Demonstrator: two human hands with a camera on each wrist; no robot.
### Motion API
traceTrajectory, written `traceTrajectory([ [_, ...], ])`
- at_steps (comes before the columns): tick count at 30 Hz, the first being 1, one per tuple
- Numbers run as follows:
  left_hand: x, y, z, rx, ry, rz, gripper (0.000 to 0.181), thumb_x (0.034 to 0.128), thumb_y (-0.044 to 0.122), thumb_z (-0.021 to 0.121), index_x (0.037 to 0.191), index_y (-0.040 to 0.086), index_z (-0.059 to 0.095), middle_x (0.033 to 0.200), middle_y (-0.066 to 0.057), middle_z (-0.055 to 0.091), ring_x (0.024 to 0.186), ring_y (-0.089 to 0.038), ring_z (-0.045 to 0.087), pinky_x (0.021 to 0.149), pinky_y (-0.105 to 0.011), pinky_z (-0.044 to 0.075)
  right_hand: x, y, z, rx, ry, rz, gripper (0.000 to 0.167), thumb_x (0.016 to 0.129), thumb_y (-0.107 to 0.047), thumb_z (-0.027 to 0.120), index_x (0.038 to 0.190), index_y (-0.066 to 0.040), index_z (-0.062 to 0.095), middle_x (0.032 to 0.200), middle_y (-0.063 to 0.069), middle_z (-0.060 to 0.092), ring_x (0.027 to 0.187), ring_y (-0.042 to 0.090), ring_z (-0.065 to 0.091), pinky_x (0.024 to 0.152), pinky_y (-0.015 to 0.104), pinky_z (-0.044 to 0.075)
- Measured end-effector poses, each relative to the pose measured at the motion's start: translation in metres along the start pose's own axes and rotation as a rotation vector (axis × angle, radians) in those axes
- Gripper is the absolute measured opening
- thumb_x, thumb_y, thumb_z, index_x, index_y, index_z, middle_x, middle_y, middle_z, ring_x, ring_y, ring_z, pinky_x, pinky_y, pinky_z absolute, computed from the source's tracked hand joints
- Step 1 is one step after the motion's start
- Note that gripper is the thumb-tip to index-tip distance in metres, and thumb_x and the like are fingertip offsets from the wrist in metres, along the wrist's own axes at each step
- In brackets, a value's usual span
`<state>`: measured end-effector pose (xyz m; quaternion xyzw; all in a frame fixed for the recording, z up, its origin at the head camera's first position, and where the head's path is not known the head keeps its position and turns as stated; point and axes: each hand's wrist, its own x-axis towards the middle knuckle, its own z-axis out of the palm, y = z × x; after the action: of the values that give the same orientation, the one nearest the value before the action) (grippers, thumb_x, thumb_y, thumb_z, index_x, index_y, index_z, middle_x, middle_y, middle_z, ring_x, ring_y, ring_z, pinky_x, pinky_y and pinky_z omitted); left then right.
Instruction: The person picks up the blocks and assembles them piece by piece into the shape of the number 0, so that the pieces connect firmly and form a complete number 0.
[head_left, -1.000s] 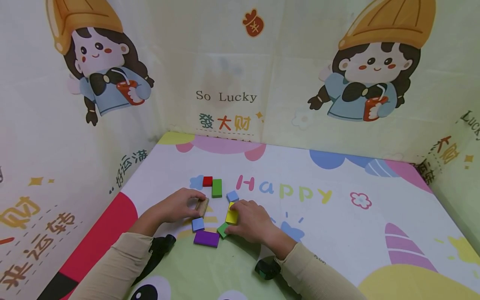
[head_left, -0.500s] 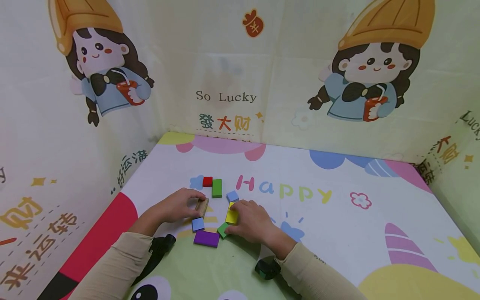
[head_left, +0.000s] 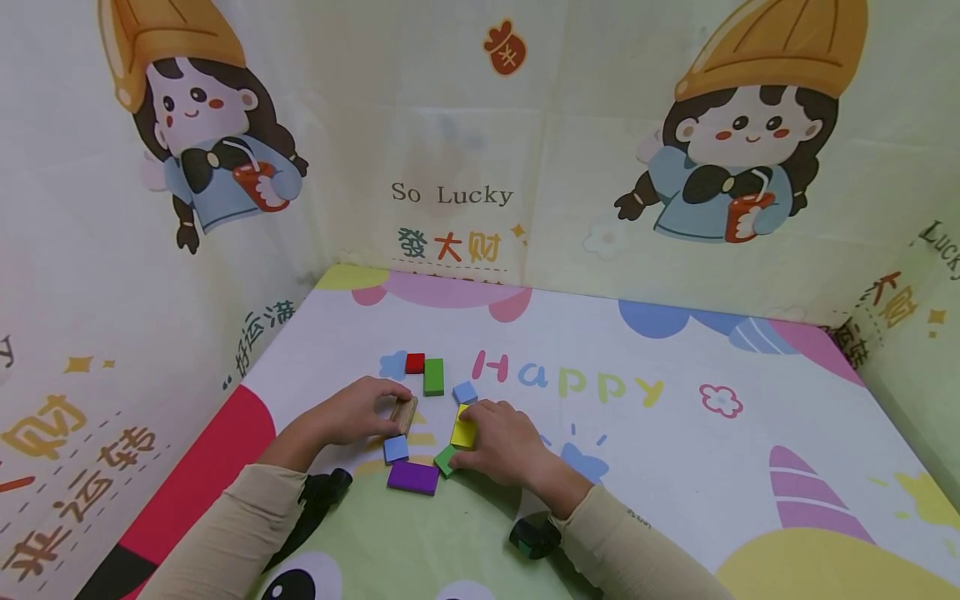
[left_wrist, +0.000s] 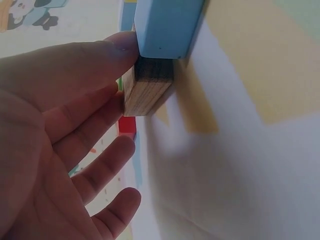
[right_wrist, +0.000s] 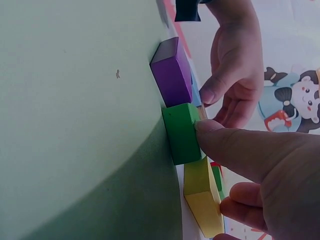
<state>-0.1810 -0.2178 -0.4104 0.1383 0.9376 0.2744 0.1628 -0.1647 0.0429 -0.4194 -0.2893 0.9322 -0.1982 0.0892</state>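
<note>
Several coloured blocks lie in a loose ring. My left hand (head_left: 356, 411) grips a bare wooden block (head_left: 404, 414) by its ends; the left wrist view shows its thumb beside the near light-blue block (left_wrist: 167, 27). My right hand (head_left: 506, 446) spans two touching blocks: its thumb is on the small green block (right_wrist: 182, 135), and its fingertips are at the yellow block (head_left: 463, 427), which it partly covers. The purple block (head_left: 413, 477) lies at the front, against the small green one. A second light-blue block (head_left: 465, 392) sits beyond the yellow one.
A red block (head_left: 415, 363) and a taller green block (head_left: 433, 377) stand side by side at the back of the ring. The printed tabletop (head_left: 660, 433) extends to the right. Patterned cloth walls (head_left: 570, 167) rise behind and at the sides.
</note>
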Motion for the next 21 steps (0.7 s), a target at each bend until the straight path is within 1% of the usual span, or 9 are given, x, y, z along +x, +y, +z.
traceTrajectory([
  [3,0.001,0.001,-0.002,0.013,-0.004,-0.003,0.047,0.0849,0.018,0.081,0.129,0.01,0.065,0.131,-0.006,0.061,0.123,-0.031,0.05,0.099,-0.049,0.048,0.0,0.0,0.0,0.002,-0.004,0.001,0.06,0.08,-0.047,0.08,0.126,-0.011,0.065,0.123,0.005,0.063,0.108,0.023,0.054,0.085,0.038,0.049],
  [6,0.002,0.002,-0.005,0.023,-0.002,0.016,0.046,0.0862,0.02,0.079,0.129,0.01,0.066,0.13,-0.005,0.062,0.122,-0.03,0.05,0.1,-0.05,0.048,0.0,0.0,-0.001,-0.001,-0.005,0.001,0.06,0.08,-0.047,0.08,0.126,-0.011,0.065,0.124,0.005,0.063,0.109,0.023,0.055,0.085,0.038,0.05],
  [10,0.008,0.005,-0.008,0.014,0.002,0.041,0.042,0.0881,0.019,0.073,0.128,0.009,0.067,0.129,-0.004,0.063,0.124,-0.03,0.051,0.101,-0.051,0.046,0.0,0.0,-0.001,-0.003,0.002,0.0,0.06,0.08,-0.047,0.08,0.125,-0.011,0.065,0.123,0.006,0.063,0.109,0.023,0.055,0.086,0.039,0.05],
  [13,0.012,0.008,-0.01,0.008,-0.009,0.042,0.038,0.0897,0.018,0.071,0.127,0.01,0.068,0.129,-0.003,0.064,0.124,-0.028,0.052,0.101,-0.049,0.047,0.0,0.0,0.0,-0.002,0.007,-0.002,0.06,0.08,-0.047,0.081,0.125,-0.011,0.065,0.122,0.005,0.063,0.107,0.022,0.055,0.085,0.038,0.05],
  [17,0.017,0.01,-0.01,0.005,-0.043,0.076,0.035,0.0915,0.02,0.072,0.125,0.01,0.069,0.123,-0.001,0.066,0.11,-0.022,0.056,0.093,-0.042,0.051,0.0,0.0,-0.001,0.002,0.003,-0.001,0.059,0.08,-0.046,0.081,0.125,-0.011,0.065,0.121,0.005,0.063,0.105,0.021,0.054,0.083,0.036,0.049],
  [20,0.019,0.011,-0.009,0.001,-0.069,0.105,0.034,0.0915,0.022,0.073,0.123,0.009,0.07,0.116,0.0,0.067,0.099,-0.018,0.056,0.087,-0.038,0.052,0.0,-0.001,-0.001,0.003,0.0,0.001,0.06,0.079,-0.046,0.081,0.125,-0.011,0.065,0.121,0.005,0.063,0.104,0.021,0.054,0.083,0.036,0.049],
  [21,0.019,0.011,-0.009,-0.002,-0.074,0.106,0.034,0.0913,0.022,0.074,0.122,0.009,0.071,0.114,0.001,0.067,0.097,-0.017,0.055,0.086,-0.036,0.051,0.0,-0.001,-0.001,0.001,0.0,0.001,0.06,0.079,-0.047,0.081,0.125,-0.011,0.065,0.121,0.005,0.063,0.104,0.021,0.054,0.083,0.036,0.049],
])
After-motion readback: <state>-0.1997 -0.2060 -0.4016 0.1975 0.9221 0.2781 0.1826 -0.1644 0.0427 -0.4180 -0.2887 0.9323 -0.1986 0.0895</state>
